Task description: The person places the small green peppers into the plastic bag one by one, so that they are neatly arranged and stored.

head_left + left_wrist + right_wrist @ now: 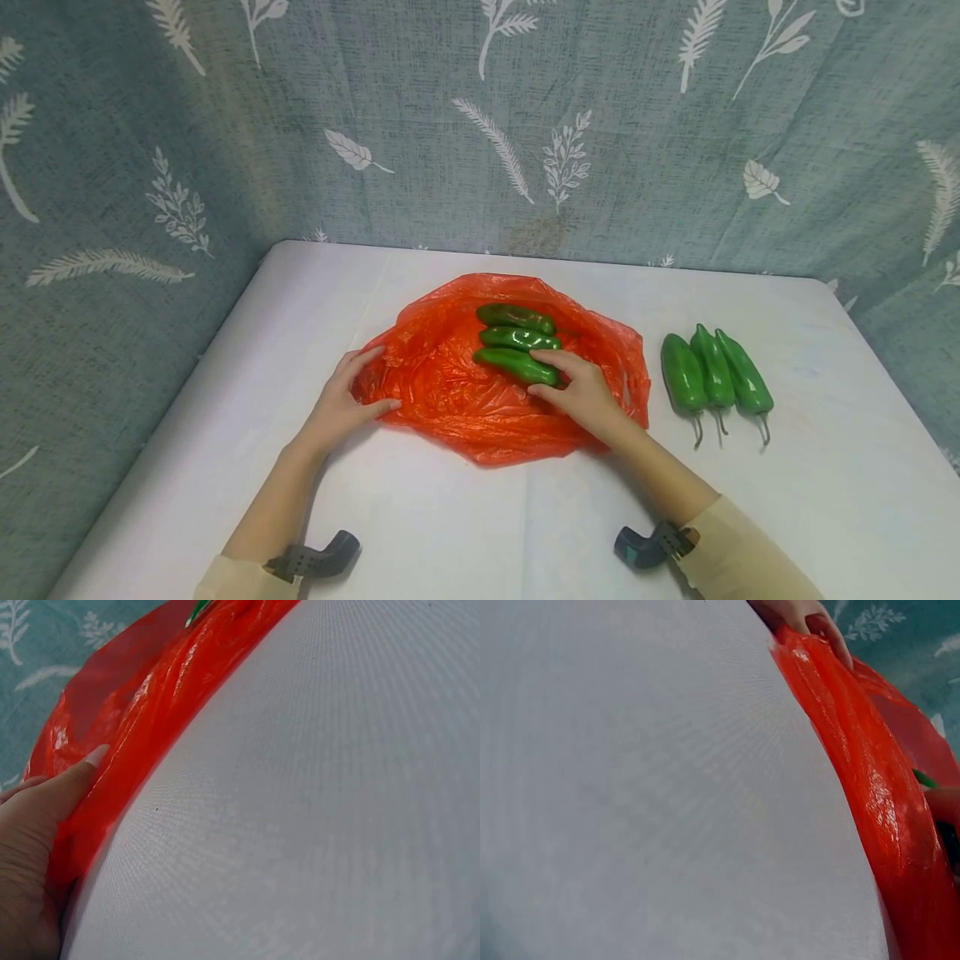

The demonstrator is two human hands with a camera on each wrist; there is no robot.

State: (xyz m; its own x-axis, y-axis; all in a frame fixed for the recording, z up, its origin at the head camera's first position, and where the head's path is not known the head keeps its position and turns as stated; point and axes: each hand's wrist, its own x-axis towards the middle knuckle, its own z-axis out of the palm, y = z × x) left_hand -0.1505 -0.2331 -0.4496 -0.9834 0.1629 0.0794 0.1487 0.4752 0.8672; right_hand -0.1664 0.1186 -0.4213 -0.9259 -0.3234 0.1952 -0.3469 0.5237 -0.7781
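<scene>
An open red plastic bag lies spread on the white table. Several green peppers, counting those outside, are in the head view. Three lie side by side in the bag: a far pepper, a middle pepper and a near pepper. My right hand pinches the stem-side end of the near pepper between thumb and fingers. At the bag's left end my left hand holds the rim, thumb and fingers on either side of it. The left wrist view shows the thumb against the red plastic.
Right of the bag lie three more green peppers, stems toward me. The white table ends at a grey-green leaf-patterned cloth behind and at the left. Both wrists wear dark camera straps.
</scene>
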